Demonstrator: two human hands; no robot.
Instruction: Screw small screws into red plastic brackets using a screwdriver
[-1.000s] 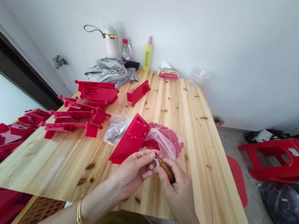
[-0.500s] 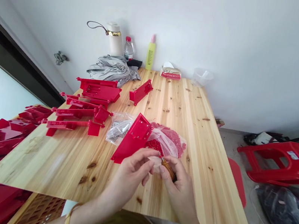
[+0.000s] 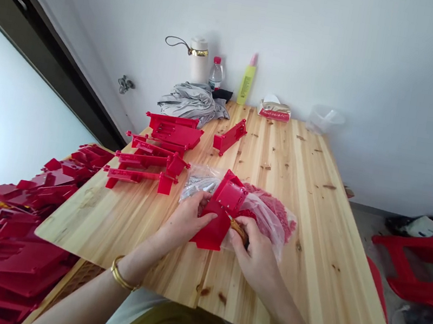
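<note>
My left hand point(image 3: 183, 221) grips the left edge of a red plastic part point(image 3: 212, 230), its thumb lying across the face. The part is tilted over the table, with a raised box-like section and small metal dots at its far end. In my right hand point(image 3: 258, 256) is a small tool with an amber-brown handle point(image 3: 240, 230) and a thin metal tip; its exact kind is unclear. The tip points at the part's face. Behind the part lie a clear bag of small silvery pieces point(image 3: 199, 182) and a clear bag of small red pieces point(image 3: 279, 216).
Several similar red parts point(image 3: 175, 133) sit at the table's left, with one more red part point(image 3: 229, 137) further back. A grey cloth point(image 3: 193, 101), white flask point(image 3: 198, 63), water bottle point(image 3: 216, 76), yellow bottle point(image 3: 246, 84) and tissue pack point(image 3: 274, 111) line the wall. Red parts point(image 3: 12, 255) are heaped left.
My left hand has left the whitish scrap at the tool's tip and taken hold of the red part. My right hand has turned the tool towards that part. The view has swung left.
</note>
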